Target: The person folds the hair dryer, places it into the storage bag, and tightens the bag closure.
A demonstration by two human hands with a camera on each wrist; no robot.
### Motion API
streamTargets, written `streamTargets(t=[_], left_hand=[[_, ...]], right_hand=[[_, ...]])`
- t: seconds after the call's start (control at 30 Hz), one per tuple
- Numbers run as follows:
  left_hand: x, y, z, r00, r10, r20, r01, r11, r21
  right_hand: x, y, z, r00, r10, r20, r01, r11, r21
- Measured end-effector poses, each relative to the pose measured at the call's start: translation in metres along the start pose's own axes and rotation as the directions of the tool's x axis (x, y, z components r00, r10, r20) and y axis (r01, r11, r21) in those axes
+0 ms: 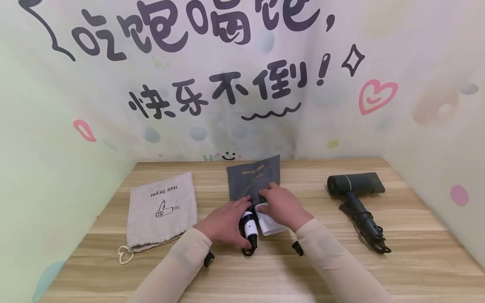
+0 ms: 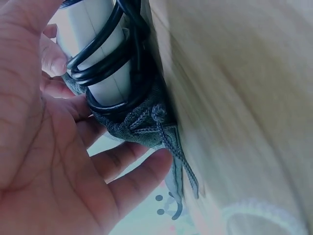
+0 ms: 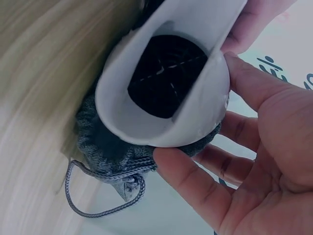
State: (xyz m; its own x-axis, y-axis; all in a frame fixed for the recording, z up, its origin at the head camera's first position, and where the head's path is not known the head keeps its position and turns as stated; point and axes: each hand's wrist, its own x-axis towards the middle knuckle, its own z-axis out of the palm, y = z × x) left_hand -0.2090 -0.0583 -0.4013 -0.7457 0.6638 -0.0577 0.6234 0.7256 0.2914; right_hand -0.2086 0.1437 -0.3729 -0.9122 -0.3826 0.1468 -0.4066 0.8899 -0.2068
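Found white hair dryer (image 1: pixel 270 227) just below centre of head view, folded, with black cord (image 2: pixel 102 69) wound round handle; inserted partway into dark grey drawstring pouch (image 1: pixel 254 183) (printed "Hair Dryer"). Grasping dryer's barrel with right hand (image 1: pixel 286 206). Touching pouch with spread fingers of left hand (image 1: pixel 226 223) (cannot tell whether gripping). Noted beige pouch (image 1: pixel 161 219) at left of frame, black hair dryer (image 1: pixel 358 185) at right, on wood-grain table (image 1: pixel 257 280).

One white hair dryer (image 1: pixel 270 225) between left hand (image 1: pixel 226 223) and right hand (image 1: pixel 285 206) and one black hair dryer (image 1: pixel 360 185) right of both are making two. One grey drawstring pouch (image 1: pixel 253 179) beyond these two hands and one beige drawstring pouch (image 1: pixel 163 225) left of them are making two on one tabletop (image 1: pixel 242 282).
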Motion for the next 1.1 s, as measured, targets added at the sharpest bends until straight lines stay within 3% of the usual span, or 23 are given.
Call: streamTargets(t=[0.3, 0.53, 0.83, 1.1], left_hand=[[-0.004, 0.0, -0.002, 0.999, -0.027, 0.036, 0.031, 0.995, -0.096], [-0.018, 0.003, -0.006, 0.998, -0.056, 0.041, 0.062, 0.984, -0.166], [-0.021, 0.009, 0.005, 0.996, -0.063, 0.06, 0.068, 0.995, -0.078], [-0.019, 0.011, 0.007, 0.998, -0.058, 0.034, 0.06, 0.995, -0.075]], right_hand=[[-0.003, 0.009, -0.002, 0.999, 0.011, 0.034, -0.014, 0.997, 0.071], [-0.012, 0.027, -0.007, 0.997, -0.069, 0.015, 0.066, 0.984, 0.167], [-0.029, 0.04, -0.007, 0.972, -0.111, 0.206, 0.051, 0.96, 0.274], [-0.031, 0.046, 0.002, 0.972, -0.109, 0.209, 0.04, 0.95, 0.309]])
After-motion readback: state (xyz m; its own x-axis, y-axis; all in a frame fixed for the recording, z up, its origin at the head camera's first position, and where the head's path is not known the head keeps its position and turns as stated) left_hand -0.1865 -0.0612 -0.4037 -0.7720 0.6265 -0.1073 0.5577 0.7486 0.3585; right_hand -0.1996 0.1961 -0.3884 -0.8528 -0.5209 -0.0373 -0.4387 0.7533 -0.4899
